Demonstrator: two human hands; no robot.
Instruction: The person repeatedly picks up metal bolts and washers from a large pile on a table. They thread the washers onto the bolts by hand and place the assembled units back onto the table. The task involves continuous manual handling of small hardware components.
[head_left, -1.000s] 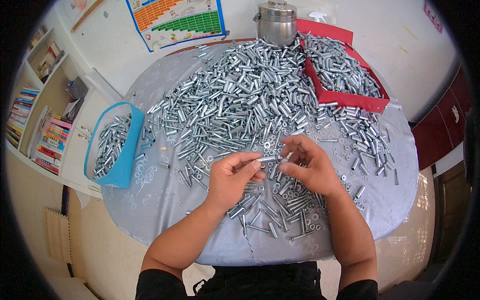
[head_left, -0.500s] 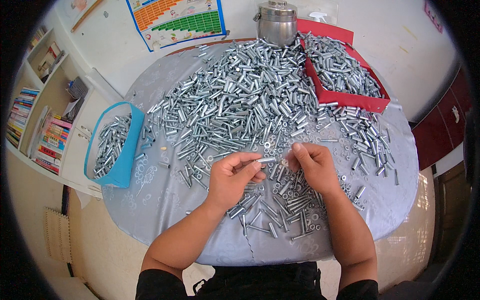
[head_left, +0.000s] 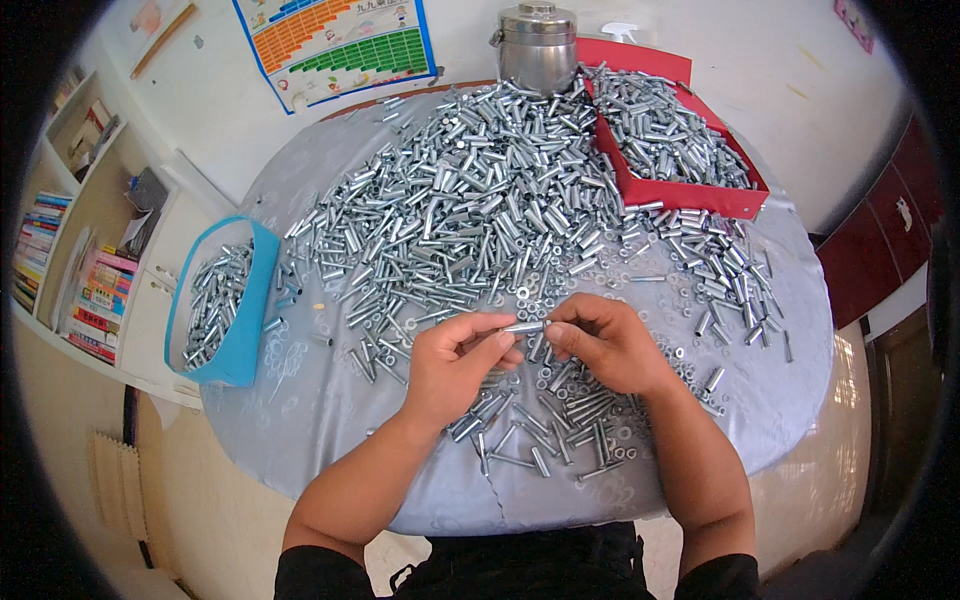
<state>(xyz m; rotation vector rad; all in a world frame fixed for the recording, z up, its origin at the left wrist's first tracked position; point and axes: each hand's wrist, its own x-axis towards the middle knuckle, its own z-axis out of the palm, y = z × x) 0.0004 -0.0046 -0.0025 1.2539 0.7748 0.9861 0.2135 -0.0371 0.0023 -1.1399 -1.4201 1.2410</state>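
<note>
Between thumb and fingers, my left hand (head_left: 450,365) pinches a silver sleeve anchor bolt (head_left: 524,327), held roughly level above the table. My right hand (head_left: 610,345) is closed at the bolt's right end, thumb and forefinger pressed on it. Whether a small nut or washer is between those fingertips, I cannot tell. Beneath and in front of the hands lie loose bolts (head_left: 590,410), some with wide sleeves. Small washers and nuts (head_left: 524,293) are scattered just beyond the fingertips. A large heap of metal sleeves and bolts (head_left: 460,200) spreads behind them.
A red box (head_left: 690,205) full of metal sleeves stands at the back right. At the left edge sits a blue bin (head_left: 250,330) holding similar parts. Behind the heap is a steel pot (head_left: 537,50). A grey cloth covers the round table (head_left: 330,440); a bookshelf (head_left: 80,230) stands left.
My right hand has moved left and its fingers have closed on the bolt's end. My left hand keeps its hold on the bolt. The whole view has shifted slightly.
</note>
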